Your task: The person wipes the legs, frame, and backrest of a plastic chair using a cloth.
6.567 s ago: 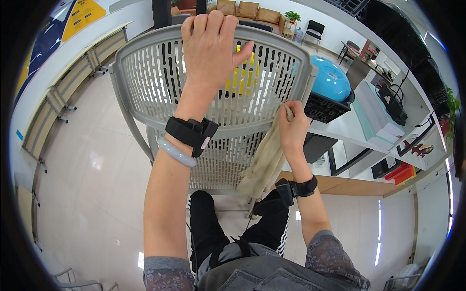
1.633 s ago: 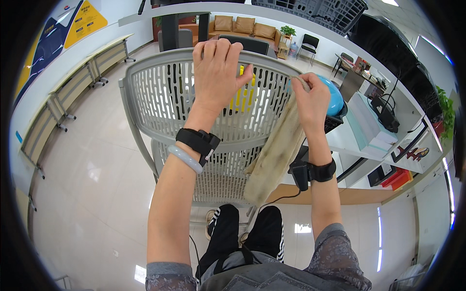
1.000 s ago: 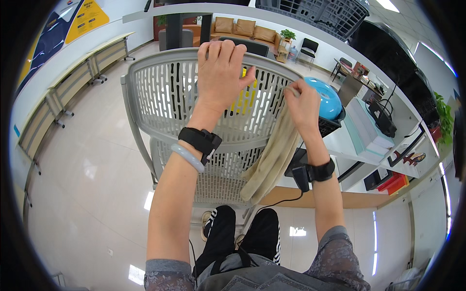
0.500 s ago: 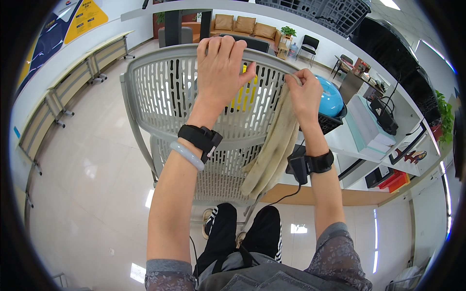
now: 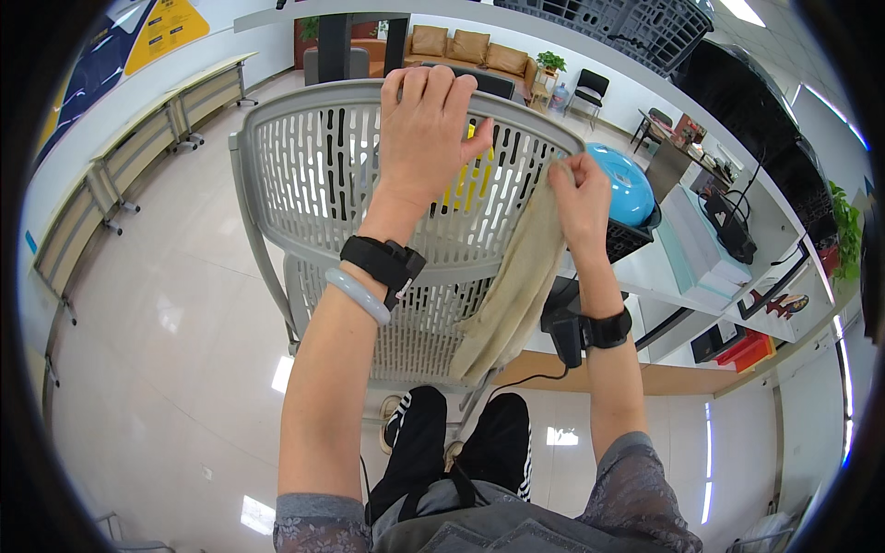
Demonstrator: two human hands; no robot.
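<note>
A grey plastic chair back (image 5: 304, 240) with rows of slots stands in front of me. Over its top edge my left hand (image 5: 419, 138) is hooked, the fingers curled around the rim and the thumb sticking out to the right. My right hand (image 5: 583, 198) pinches the upper end of a beige cloth (image 5: 512, 295) close to the chair back's right side. From there the cloth hangs in long folds against the chair's right part, down to about seat height. The fingertips at the far side of the rim are partly hidden.
Right of the chair, a blue round lid or bowl (image 5: 622, 184) sits in a black basket (image 5: 636, 238) on a white shelf unit (image 5: 682, 286). A dark crate (image 5: 608, 32) is at the top. Folding tables (image 5: 120, 170) line the left wall; a brown sofa (image 5: 470, 53) stands far back.
My right hand has slid slightly down along the chair's right side with the cloth, and the chair's top right corner now shows above it. My left hand keeps its hold.
</note>
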